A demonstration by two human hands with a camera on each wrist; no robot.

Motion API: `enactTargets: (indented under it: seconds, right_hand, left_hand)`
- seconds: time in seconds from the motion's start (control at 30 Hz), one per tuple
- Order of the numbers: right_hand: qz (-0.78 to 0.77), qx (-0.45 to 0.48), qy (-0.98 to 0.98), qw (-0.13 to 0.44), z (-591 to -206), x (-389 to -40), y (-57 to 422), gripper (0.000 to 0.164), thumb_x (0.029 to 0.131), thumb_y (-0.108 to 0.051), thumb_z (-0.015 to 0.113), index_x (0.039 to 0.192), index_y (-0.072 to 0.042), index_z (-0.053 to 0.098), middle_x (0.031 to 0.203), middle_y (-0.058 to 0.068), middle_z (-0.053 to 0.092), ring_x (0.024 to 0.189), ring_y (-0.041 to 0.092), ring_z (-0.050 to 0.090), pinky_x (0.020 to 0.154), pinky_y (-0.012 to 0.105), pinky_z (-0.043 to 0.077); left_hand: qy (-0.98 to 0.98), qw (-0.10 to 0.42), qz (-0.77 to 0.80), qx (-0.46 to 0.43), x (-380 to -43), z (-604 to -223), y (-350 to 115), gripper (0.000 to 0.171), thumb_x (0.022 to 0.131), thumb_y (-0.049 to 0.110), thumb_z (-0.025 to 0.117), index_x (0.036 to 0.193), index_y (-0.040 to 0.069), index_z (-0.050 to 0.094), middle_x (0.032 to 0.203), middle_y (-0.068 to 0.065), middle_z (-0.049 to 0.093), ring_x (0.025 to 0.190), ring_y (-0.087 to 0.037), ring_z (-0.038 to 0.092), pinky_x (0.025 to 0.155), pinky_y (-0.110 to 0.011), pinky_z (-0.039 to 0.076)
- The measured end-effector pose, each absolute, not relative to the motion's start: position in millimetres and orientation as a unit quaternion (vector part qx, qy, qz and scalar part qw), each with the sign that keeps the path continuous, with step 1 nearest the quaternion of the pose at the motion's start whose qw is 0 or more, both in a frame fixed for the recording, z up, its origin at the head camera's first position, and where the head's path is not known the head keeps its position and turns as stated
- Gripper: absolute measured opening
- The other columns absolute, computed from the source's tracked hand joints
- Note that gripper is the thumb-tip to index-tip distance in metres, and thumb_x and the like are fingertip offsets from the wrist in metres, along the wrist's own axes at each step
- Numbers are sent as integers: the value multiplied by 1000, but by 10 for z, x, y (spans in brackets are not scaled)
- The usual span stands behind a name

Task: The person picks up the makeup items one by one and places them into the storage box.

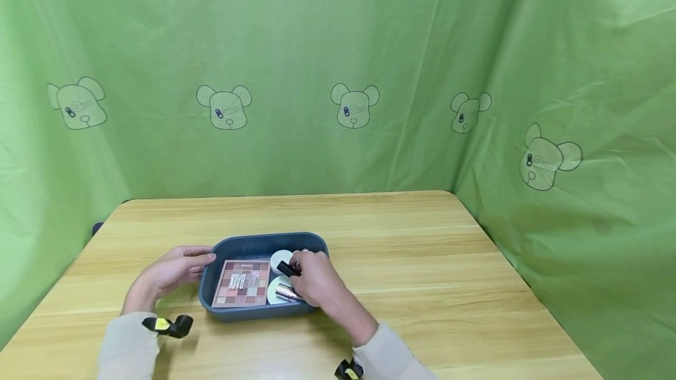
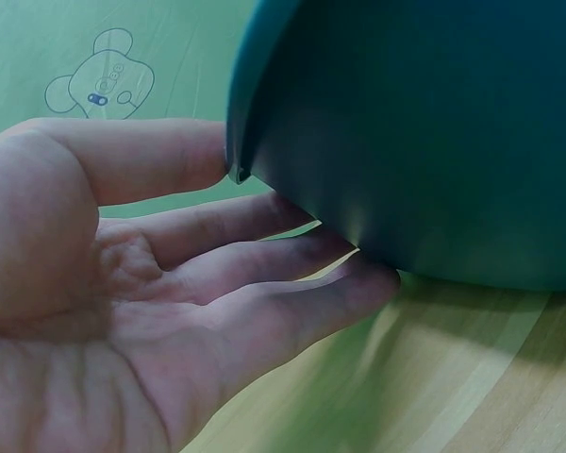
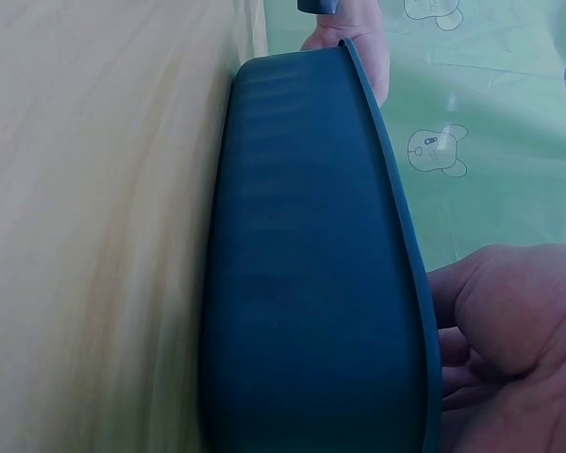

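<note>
A dark blue bin [image 1: 253, 313] with rounded corners stands on the table. Inside lie an eyeshadow palette [image 1: 240, 286], two round white-lidded jars, a silver tube [image 1: 287, 292] and something small and partly hidden by the right hand. My left hand [image 1: 176, 268] touches the bin's left end; in the left wrist view the thumb meets the rim and the extended fingers lie against the outer wall. My right hand [image 1: 319, 279] reaches into the bin's right side and pinches a small black cylindrical tube [image 1: 287, 269]. In the right wrist view the bin's wall hides those fingertips.
The wooden table [image 1: 449, 309] extends to both sides of the bin and behind it. Green curtains [image 1: 296, 151] with bear-head outlines hang along the back and sides. Black cameras [image 1: 171, 325] are strapped at both wrists.
</note>
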State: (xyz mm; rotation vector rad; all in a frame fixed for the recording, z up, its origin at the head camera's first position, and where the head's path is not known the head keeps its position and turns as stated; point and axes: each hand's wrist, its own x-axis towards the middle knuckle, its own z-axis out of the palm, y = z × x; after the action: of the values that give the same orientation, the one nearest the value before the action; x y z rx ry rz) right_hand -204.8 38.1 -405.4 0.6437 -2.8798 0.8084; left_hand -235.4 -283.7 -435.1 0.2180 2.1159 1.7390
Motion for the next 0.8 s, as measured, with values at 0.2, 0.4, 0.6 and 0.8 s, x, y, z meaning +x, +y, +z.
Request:
enactTargets:
  seconds: [0.2,0.4,0.6,0.8]
  right_hand:
    - [263,204,-943,26,-4070,-2036,374,17,84,-4,74,100,-6,76,84,3,71,73,12,56,62,22,49]
    - [265,202,-943,19,-4087,-2036,374,17,84,-3,74,101,-5,76,86,3,72,74,12,56,63,22,50]
    - [262,201,-944,17,-4093,-2048,371,18,84,-3,75,101,-5,77,89,5,74,76,12,58,65,24,51]
    - [259,196,-946,12,-4089,-2054,365,19,84,-3,75,102,-5,77,88,4,74,75,12,57,64,24,50]
  left_hand:
    - [753,197,623,75,-2350,-4346,-2835,64,104,21,56,146,-21,32,143,-35,52,123,-25,63,104,-36,55]
    - [754,196,623,70,-2345,-4343,-2828,63,104,21,57,146,-20,33,143,-34,52,124,-28,62,104,-37,55]
    - [757,195,620,68,-2342,-4342,-2827,63,104,21,56,146,-20,33,143,-34,52,125,-28,62,105,-38,55]
    - [757,196,620,70,-2342,-4339,-2830,64,104,22,56,146,-20,33,143,-34,52,125,-29,62,105,-38,55]
